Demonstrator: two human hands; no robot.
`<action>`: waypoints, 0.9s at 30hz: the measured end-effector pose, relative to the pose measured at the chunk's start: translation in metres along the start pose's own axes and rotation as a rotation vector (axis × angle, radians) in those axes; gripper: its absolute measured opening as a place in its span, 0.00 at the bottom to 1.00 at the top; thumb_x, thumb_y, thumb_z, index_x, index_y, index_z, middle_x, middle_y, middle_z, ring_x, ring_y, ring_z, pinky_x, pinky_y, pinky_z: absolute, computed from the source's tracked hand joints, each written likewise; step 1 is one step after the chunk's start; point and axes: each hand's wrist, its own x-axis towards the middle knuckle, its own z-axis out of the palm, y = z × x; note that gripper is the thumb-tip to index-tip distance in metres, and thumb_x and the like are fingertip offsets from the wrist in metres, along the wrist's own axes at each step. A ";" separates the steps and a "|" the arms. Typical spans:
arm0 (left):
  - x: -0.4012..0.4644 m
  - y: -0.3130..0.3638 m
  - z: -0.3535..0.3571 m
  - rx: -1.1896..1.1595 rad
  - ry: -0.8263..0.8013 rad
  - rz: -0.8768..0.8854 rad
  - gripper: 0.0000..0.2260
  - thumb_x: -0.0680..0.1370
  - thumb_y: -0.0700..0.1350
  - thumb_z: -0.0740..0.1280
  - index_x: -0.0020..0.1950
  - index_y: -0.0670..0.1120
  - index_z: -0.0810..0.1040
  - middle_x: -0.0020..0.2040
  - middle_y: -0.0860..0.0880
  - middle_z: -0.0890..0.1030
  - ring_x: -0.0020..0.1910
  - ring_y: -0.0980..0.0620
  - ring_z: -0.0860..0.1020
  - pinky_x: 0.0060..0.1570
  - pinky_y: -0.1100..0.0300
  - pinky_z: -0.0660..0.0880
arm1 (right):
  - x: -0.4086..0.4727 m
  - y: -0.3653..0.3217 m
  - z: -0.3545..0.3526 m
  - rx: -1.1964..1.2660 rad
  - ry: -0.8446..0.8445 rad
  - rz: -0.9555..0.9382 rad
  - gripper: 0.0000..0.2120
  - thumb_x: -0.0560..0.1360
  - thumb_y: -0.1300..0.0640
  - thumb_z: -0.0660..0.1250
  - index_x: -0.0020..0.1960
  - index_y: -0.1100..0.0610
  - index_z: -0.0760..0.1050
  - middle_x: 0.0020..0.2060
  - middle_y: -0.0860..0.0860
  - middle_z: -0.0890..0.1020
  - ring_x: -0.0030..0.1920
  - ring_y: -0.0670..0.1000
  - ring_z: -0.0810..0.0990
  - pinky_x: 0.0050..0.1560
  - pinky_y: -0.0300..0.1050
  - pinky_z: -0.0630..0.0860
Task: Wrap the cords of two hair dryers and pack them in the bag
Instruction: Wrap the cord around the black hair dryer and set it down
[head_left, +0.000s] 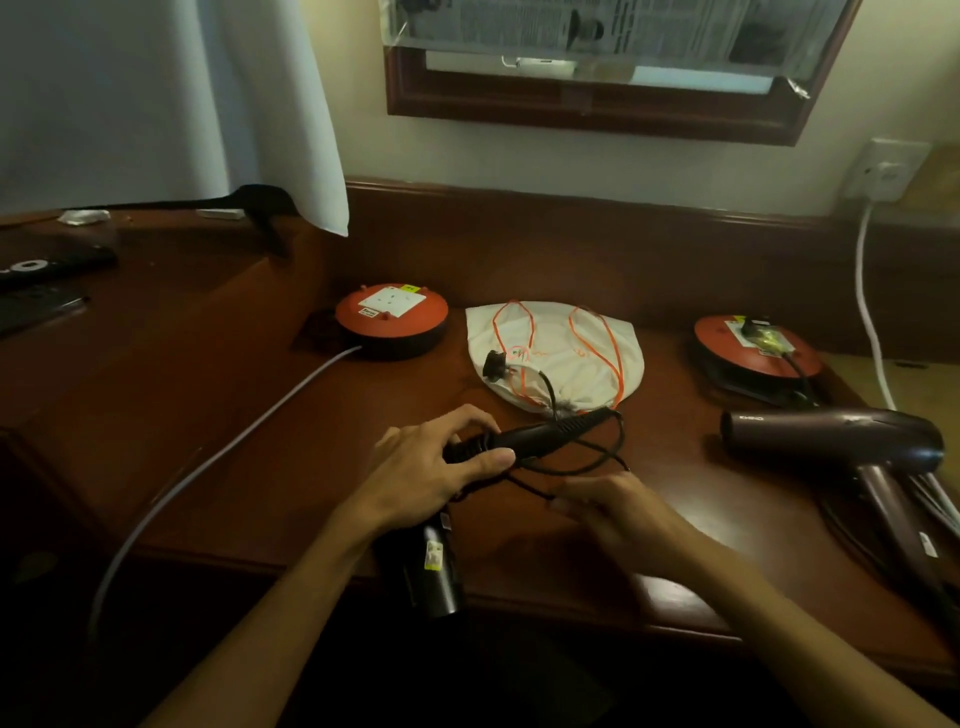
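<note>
Black dryer (519, 436): lies at the desk's (260, 415) front edge, stiff and light by the look; the handle seems the best place to hold it.
Cord (582, 462): thin, floppy, loose loops beside the handle; its plug (491, 364) rests on the white bag (571, 343).
Second dryer (841, 441): well apart to the right, untouched.
Left hand (441, 467): curled closed around the handle.
Right hand (608, 506): blurred, fingers drawn together, seemingly pinching the cord.
</note>
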 end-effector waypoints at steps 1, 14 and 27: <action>0.001 0.002 0.003 0.045 0.003 0.007 0.19 0.74 0.72 0.61 0.58 0.63 0.76 0.42 0.57 0.84 0.40 0.63 0.81 0.48 0.55 0.72 | 0.004 0.007 -0.002 0.041 -0.012 0.022 0.13 0.82 0.46 0.62 0.46 0.53 0.79 0.36 0.50 0.81 0.35 0.53 0.78 0.39 0.57 0.74; 0.005 0.002 0.009 0.120 -0.070 0.093 0.12 0.81 0.66 0.60 0.52 0.61 0.77 0.42 0.59 0.84 0.39 0.66 0.78 0.44 0.62 0.64 | 0.093 0.013 -0.033 0.006 -0.423 0.151 0.14 0.79 0.56 0.70 0.37 0.63 0.76 0.32 0.53 0.73 0.33 0.49 0.70 0.36 0.44 0.66; 0.017 0.013 0.005 0.118 -0.252 0.074 0.29 0.75 0.68 0.69 0.74 0.66 0.66 0.54 0.56 0.83 0.49 0.57 0.79 0.53 0.57 0.70 | 0.098 -0.047 -0.069 -0.074 -0.341 0.119 0.13 0.82 0.54 0.65 0.41 0.56 0.80 0.33 0.55 0.78 0.32 0.49 0.72 0.36 0.46 0.69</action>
